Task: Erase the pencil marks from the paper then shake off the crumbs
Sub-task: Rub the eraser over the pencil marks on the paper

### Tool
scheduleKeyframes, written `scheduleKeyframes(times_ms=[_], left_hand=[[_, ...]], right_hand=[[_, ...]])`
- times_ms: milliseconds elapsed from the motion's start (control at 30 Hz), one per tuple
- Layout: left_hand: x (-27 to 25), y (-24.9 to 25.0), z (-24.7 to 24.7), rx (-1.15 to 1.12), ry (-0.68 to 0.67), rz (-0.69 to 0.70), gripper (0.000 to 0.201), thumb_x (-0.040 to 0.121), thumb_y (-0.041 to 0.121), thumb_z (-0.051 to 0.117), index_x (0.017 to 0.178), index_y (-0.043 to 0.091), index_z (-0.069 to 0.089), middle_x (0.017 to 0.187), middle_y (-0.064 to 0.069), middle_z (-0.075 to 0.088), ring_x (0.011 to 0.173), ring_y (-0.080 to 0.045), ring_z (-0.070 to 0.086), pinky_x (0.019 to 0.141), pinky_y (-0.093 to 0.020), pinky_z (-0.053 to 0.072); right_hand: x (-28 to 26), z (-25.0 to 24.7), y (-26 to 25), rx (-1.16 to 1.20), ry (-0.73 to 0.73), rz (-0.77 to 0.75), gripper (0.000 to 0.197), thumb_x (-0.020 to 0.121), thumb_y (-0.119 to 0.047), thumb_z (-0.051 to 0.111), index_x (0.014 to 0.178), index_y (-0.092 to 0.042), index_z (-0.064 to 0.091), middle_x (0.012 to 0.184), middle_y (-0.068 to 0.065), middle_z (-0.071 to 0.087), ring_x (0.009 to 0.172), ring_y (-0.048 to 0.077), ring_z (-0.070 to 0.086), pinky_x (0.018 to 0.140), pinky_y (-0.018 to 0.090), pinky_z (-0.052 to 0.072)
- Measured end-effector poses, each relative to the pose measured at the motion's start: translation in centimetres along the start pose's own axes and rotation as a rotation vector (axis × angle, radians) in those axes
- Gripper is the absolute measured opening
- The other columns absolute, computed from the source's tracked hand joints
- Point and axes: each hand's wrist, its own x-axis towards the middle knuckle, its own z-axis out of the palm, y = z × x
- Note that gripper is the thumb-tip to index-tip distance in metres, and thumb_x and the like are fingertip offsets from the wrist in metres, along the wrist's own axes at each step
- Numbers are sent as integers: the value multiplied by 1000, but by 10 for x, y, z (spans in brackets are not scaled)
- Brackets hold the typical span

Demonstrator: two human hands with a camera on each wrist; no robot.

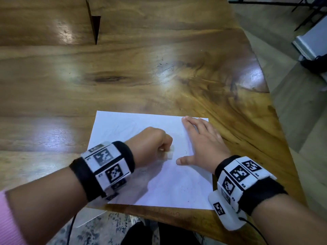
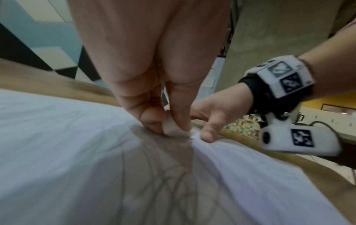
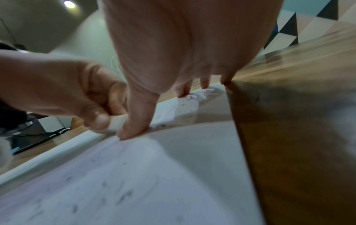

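A white sheet of paper [image 1: 127,128] lies on the wooden table near its front edge. My left hand [image 1: 152,142] is curled into a fist and pinches a small white eraser [image 1: 170,153] against the middle of the sheet; the left wrist view shows the eraser [image 2: 170,127] squeezed between thumb and fingers on the paper [image 2: 57,137]. My right hand [image 1: 200,140] lies flat with straight fingers on the sheet's right part, thumb [image 3: 134,121] pressing close to the eraser. Faint pencil marks and dark crumbs [image 3: 123,196] dot the paper [image 3: 173,175].
The wooden table [image 1: 159,76] stretches far ahead and to the left, with a dark wedge-shaped gap [image 1: 94,27] at the back. Its curved right edge [image 1: 276,110] drops to the floor. The front edge [image 1: 168,213] runs just below the paper.
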Motion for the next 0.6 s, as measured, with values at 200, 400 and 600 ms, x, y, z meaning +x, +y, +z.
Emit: scheduleKeyframes(times_ms=[200, 400, 600], left_hand=[[52, 18, -20, 12, 198, -104, 11, 79, 12, 63, 84, 3, 62, 75, -4, 51, 74, -20, 44, 55, -25, 19], [-6, 5, 6, -9, -19, -21, 31, 76, 20, 68, 58, 23, 43, 56, 12, 37, 60, -13, 39, 50, -12, 28], [23, 4, -6, -36, 210, -124, 7, 79, 12, 64, 83, 7, 63, 79, 2, 46, 75, -19, 46, 60, -21, 24]], right_hand=[[-2, -2, -1, -8, -4, -3, 117, 67, -65, 68, 150, -29, -6, 156, -16, -6, 143, 12, -8, 116, 33, -2], [-1, -2, -1, -27, -30, 0, 117, 68, -66, 66, 150, -29, -9, 155, -17, -9, 143, 13, -10, 116, 35, -2], [-2, -2, -1, -51, -28, 6, 116, 69, -68, 65, 150, -30, -9, 155, -17, -8, 144, 14, -9, 116, 35, -1]])
